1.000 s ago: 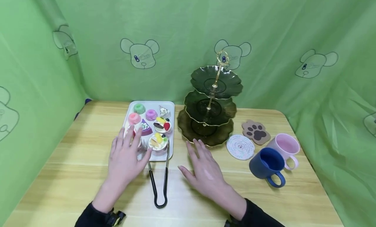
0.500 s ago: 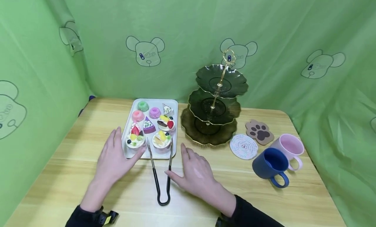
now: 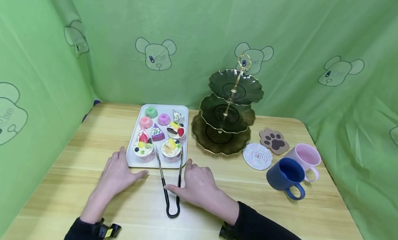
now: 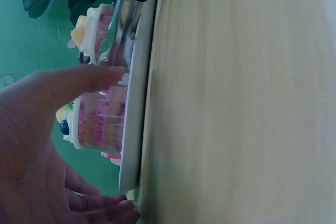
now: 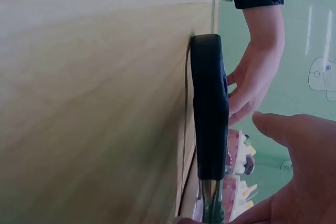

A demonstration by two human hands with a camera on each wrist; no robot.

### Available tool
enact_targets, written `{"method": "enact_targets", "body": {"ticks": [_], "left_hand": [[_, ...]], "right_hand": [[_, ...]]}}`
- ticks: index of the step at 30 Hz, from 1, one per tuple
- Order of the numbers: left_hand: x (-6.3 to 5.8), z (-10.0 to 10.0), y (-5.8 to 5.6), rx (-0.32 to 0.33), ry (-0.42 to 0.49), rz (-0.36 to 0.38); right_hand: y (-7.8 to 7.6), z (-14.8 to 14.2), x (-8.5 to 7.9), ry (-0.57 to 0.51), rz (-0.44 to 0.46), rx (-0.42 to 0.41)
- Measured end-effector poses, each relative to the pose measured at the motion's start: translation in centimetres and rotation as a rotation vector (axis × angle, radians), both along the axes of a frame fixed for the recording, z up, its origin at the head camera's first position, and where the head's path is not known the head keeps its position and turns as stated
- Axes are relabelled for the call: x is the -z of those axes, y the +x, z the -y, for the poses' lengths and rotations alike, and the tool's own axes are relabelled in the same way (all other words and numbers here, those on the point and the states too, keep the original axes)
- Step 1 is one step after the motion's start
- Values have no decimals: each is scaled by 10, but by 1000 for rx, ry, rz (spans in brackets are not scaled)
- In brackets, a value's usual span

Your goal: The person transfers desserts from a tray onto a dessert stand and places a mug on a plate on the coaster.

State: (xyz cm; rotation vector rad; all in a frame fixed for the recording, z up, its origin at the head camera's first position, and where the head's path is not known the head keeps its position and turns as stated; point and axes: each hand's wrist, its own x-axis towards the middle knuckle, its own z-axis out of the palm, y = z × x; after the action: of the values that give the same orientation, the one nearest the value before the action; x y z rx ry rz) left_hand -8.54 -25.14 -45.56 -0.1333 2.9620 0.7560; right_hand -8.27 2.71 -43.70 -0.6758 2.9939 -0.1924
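A white tray (image 3: 132, 162) holds toy desserts: cream cups (image 3: 145, 153), a purple cake slice (image 3: 158, 132), small ring cakes (image 3: 146, 122). Black-handled tongs (image 3: 173, 215) lie with their metal tips on the tray between and beside the front cups. My left hand (image 3: 113, 174) is at the tray's front left corner, fingers along the left side, thumb spread. My right hand (image 3: 199, 184) is beside the tongs, thumb extended over the handles, index finger near the tray's front right corner. In the right wrist view the tong handle (image 5: 211, 108) stands apart from the thumb; the other fingertips are partly hidden.
Behind and right of the tray stands a three-tier dark green stand (image 3: 220, 148). Farther right are a round woven coaster (image 3: 257, 156), a paw-shaped coaster (image 3: 273, 141), a blue mug (image 3: 281, 176) and a pink mug (image 3: 306, 155). Green cloth (image 3: 199, 36) surrounds the wooden table.
My left hand has drawn back from over the desserts to the tray's front left corner. My right hand has shifted left from near the stand to the tongs. The tray and tongs look unmoved.
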Motion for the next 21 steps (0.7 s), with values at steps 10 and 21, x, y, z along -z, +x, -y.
{"method": "enact_targets", "body": {"ticks": [10, 21], "left_hand": [[4, 3, -7, 17, -49, -10], [3, 5, -5, 5, -65, -29]], "right_hand": [[4, 19, 2, 80, 56, 56], [12, 28, 10, 162, 15, 24]]}}
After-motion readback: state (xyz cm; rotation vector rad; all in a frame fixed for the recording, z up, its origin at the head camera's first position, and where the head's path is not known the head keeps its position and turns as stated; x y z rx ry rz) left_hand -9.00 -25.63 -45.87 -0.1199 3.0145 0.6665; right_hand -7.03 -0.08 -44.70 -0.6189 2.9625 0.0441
